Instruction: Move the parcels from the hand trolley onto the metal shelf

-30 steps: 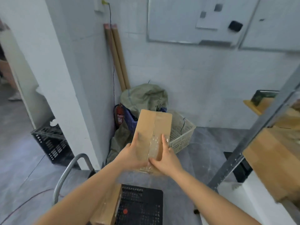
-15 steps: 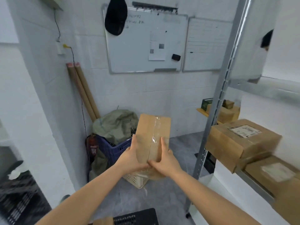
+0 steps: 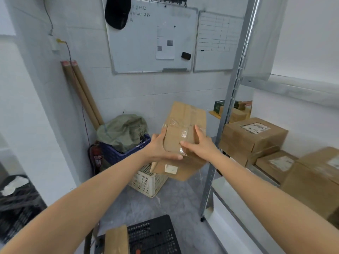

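Now the parcel (image 3: 185, 121) is swung rightward, tilted, nearer the metal shelf (image 3: 230, 99); its sides are gripped by the left hand (image 3: 158, 149) and right hand (image 3: 200, 146); placement is judged close.

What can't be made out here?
All head view:
- Hand trolley: cut off by the bottom edge; parcels left on it uncountable.
- Whiteboard writing: too small and blurred.
- Box label on the metal shelf: blurred.
- Held parcel: near end hidden by the left hand and right hand.
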Tool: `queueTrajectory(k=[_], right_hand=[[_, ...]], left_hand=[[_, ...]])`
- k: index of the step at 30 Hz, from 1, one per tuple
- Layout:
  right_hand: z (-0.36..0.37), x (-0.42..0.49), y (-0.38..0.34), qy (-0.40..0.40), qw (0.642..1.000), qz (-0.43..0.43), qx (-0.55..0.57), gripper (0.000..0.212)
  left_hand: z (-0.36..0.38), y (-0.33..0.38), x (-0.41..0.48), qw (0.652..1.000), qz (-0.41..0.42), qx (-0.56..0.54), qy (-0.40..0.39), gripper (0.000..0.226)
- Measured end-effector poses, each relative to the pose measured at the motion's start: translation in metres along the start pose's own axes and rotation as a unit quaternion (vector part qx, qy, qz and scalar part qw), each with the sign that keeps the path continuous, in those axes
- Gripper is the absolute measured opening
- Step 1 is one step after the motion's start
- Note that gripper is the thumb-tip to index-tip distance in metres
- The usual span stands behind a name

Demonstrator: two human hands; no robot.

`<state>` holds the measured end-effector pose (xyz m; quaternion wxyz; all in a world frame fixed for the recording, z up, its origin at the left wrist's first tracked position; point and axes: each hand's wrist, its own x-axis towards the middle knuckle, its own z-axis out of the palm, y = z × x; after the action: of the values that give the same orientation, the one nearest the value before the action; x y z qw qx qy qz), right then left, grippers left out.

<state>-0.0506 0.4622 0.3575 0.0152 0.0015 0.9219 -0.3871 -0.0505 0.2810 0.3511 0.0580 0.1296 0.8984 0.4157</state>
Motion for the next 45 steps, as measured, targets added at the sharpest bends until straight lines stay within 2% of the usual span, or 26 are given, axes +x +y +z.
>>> queueTrajectory(k=[5, 11, 15, 18, 22, 30, 33, 38, 39, 41, 43, 45], right_hand=[[-0.024, -0.009, -0.008, -0.012, 1.000, 0.009, 0.001, 0.099], [-0.037, -0.028, -0.020, 0.002, 0.996, 0.036, 0.078, 0.096], [-0.042, -0.026, -0.021, 0.036, 0.991, 0.098, 0.087, 0.107], [-0.046, -0.021, -0.015, 0.034, 0.979, 0.114, 0.164, 0.122], [-0.049, -0.016, -0.007, -0.003, 0.966, 0.118, 0.232, 0.113], [-0.041, -0.013, -0.002, -0.023, 0.952, 0.144, 0.270, 0.108], [-0.038, -0.012, 0.000, -0.021, 0.946, 0.136, 0.293, 0.100], [-0.039, -0.016, 0.010, -0.015, 0.931, 0.110, 0.347, 0.085], [-0.041, -0.020, 0.011, -0.014, 0.931, 0.099, 0.350, 0.082], [-0.045, -0.024, 0.013, -0.014, 0.932, 0.082, 0.354, 0.076], [-0.049, -0.028, 0.018, -0.019, 0.932, 0.083, 0.353, 0.073], [-0.051, -0.030, 0.022, -0.022, 0.931, 0.080, 0.356, 0.073]], left_hand=[[-0.005, 0.014, -0.004, 0.999, 0.018, 0.010, -0.041, 0.132], [0.009, 0.035, -0.010, 0.999, 0.045, 0.016, -0.011, 0.124], [0.028, 0.052, -0.016, 0.997, 0.062, 0.037, 0.004, 0.120], [0.038, 0.063, -0.018, 0.993, 0.091, 0.079, 0.018, 0.120], [0.046, 0.064, -0.015, 0.985, 0.106, 0.134, 0.027, 0.127], [0.047, 0.052, -0.011, 0.986, 0.085, 0.143, 0.017, 0.127], [0.045, 0.053, -0.011, 0.982, 0.095, 0.160, 0.024, 0.125], [0.039, 0.058, -0.016, 0.973, 0.131, 0.187, -0.021, 0.120], [0.036, 0.060, -0.017, 0.972, 0.142, 0.186, -0.018, 0.116], [0.028, 0.054, -0.012, 0.971, 0.149, 0.179, 0.053, 0.107], [0.016, 0.042, -0.005, 0.975, 0.096, 0.143, 0.139, 0.102], [0.006, 0.030, -0.003, 0.988, 0.004, 0.062, 0.140, 0.102]])
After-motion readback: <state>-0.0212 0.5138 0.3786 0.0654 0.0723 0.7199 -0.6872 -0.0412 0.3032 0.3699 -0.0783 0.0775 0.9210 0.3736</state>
